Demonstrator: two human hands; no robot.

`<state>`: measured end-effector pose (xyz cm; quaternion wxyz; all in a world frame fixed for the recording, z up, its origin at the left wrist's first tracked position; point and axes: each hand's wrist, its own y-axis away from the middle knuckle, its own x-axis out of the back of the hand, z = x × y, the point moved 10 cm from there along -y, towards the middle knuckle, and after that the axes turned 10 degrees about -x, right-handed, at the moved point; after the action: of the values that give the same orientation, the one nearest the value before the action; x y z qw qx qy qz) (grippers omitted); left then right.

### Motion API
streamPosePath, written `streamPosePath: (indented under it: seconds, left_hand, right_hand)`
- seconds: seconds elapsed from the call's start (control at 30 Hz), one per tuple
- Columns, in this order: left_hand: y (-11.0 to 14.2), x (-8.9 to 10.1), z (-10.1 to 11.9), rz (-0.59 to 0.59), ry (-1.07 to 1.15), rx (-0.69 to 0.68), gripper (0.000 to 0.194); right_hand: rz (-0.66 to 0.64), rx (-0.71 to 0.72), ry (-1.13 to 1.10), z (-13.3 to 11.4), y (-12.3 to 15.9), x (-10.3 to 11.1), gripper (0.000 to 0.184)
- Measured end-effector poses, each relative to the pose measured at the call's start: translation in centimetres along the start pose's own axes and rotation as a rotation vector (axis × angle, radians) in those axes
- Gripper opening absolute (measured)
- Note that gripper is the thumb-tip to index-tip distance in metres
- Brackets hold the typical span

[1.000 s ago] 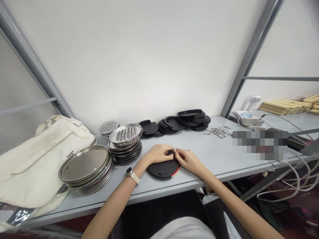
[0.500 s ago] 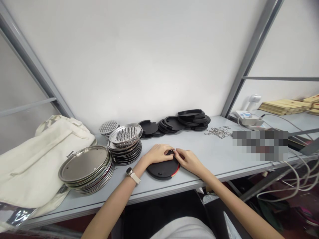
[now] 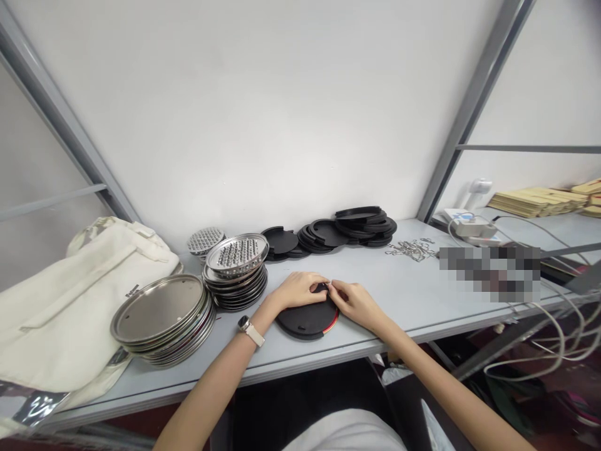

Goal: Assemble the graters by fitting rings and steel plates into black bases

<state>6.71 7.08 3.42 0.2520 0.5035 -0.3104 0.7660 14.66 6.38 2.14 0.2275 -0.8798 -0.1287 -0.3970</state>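
On the grey desk (image 3: 389, 294), the left hand (image 3: 300, 290) grips the black disc (image 3: 305, 321) lying beneath it while the right hand (image 3: 354, 304) pinches its far rim, where holding the disc flat and still should help.

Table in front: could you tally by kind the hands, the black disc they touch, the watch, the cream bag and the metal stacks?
Hands (left hand, right hand): 2
Black disc: 1
Watch: 1
Cream bag: 1
Grater-topped stacks: 2
Plain-topped metal stack: 1
Total: 8
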Motion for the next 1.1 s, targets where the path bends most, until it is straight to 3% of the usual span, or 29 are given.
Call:
streamPosePath:
  seconds: [1.1]
  left_hand:
    - [-0.12,-0.06,0.12,0.018,0.034,-0.040,0.020]
  right_hand:
    - [0.020,0.044,0.044,-0.23,0.18,-0.04,0.029]
